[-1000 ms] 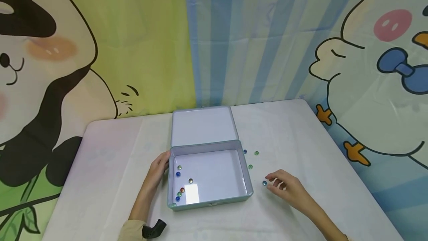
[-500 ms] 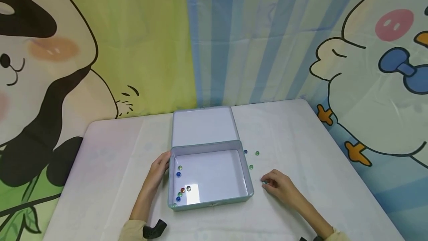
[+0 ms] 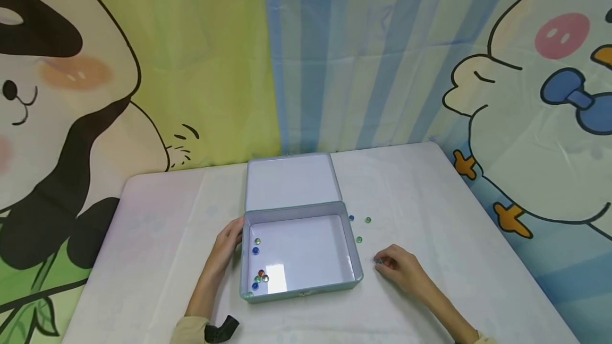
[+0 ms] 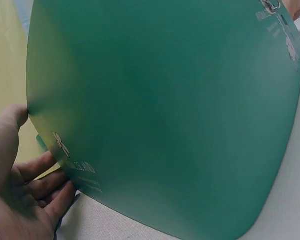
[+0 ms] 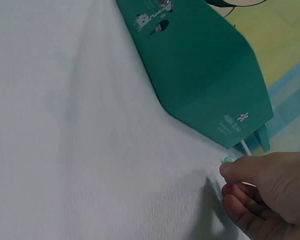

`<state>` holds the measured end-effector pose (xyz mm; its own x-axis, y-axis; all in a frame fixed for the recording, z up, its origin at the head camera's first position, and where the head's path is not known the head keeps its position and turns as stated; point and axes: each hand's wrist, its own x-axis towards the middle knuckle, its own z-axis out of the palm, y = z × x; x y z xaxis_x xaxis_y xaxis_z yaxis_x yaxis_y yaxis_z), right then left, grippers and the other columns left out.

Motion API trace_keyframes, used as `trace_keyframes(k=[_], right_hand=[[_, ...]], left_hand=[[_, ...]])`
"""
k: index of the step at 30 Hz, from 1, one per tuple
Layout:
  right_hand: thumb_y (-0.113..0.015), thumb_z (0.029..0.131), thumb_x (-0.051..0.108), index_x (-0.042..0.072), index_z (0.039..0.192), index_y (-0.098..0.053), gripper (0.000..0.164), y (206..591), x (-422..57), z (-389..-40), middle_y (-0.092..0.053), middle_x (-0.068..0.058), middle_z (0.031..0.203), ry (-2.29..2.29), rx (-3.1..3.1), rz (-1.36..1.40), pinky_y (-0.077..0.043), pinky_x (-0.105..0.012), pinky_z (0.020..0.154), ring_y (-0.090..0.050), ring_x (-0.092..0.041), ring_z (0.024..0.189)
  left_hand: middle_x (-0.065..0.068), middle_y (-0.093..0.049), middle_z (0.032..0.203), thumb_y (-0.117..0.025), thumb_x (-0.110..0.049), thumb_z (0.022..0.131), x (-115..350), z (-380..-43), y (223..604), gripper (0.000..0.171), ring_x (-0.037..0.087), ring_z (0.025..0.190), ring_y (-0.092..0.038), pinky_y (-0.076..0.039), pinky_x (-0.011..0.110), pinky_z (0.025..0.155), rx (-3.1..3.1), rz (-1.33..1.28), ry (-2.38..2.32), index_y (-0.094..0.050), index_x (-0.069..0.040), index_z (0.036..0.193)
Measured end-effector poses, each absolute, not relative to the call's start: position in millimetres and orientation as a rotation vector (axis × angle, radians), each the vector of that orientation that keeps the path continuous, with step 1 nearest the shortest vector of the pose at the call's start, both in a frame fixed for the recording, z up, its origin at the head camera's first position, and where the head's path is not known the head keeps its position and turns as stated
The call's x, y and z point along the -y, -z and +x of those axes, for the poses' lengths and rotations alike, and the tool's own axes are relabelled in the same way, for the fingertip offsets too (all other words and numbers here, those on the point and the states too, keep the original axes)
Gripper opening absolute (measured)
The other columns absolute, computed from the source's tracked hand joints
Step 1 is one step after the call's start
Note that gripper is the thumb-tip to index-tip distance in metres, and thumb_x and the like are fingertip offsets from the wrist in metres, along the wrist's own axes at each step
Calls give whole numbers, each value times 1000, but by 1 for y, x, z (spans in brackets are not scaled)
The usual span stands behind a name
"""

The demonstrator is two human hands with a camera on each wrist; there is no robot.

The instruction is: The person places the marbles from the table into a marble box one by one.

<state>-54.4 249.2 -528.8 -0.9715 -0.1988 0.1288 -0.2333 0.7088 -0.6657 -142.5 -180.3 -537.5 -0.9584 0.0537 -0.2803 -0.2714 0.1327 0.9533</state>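
The thumb and first finger of my right hand (image 3: 400, 269) were pressed together on a little blue-green marble (image 5: 228, 159). It was over the white bench (image 3: 430, 195), to the right of the box (image 5: 205, 70). I couldn't tell if it was up off the cloth. It was round and smooth, so I thought one hard squeeze at its edge might make it pop out and roll away. The box's right wall was in the way too, and if my hand went too low, it could bump it.

Inside the box, a bunch of marbles (image 3: 261, 273) sat near the front left corner, and two more (image 3: 255, 251) sat behind them by the left wall. My left hand (image 3: 224, 243) was loose, its fingers laid on the box's left side, not wrapped round anything. A big push there could slide the box and set those marbles rolling.

Just past the right wall were a green marble (image 3: 359, 239), a blue marble (image 3: 351, 217) and another green marble (image 3: 368, 220). A careless knuckle might knock them. Behind lay the lid (image 3: 293, 182), flopped back, and then the stripy curtain (image 3: 325, 57).
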Motion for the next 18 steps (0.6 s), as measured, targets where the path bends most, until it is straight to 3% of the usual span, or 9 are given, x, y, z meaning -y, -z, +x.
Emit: trace_keyframes(k=[7, 18], right_hand=[[-76, 81, 6, 9, 95, -69, 16, 512, -239, -40, -69, 3, 90, -1365, 2762, 332, -57, -18, 66, -61, 3, 76], [-71, 88, 20, 8, 101, -67, 18, 480, -225, -31, -68, 0, 97, -1562, 2802, 362, -57, -20, 70, -61, 1, 81]], left_hand=[[15, -45, 149, -44, -56, 98, 180, -144, 539, 65, 33, 137, -45, -30, 48, 119, -2181, -237, -1893, -46, -8, 141], [15, -45, 149, -43, -58, 97, 180, -143, 540, 67, 35, 136, -46, -29, 51, 120, -2191, -251, -1878, -46, -8, 141]])
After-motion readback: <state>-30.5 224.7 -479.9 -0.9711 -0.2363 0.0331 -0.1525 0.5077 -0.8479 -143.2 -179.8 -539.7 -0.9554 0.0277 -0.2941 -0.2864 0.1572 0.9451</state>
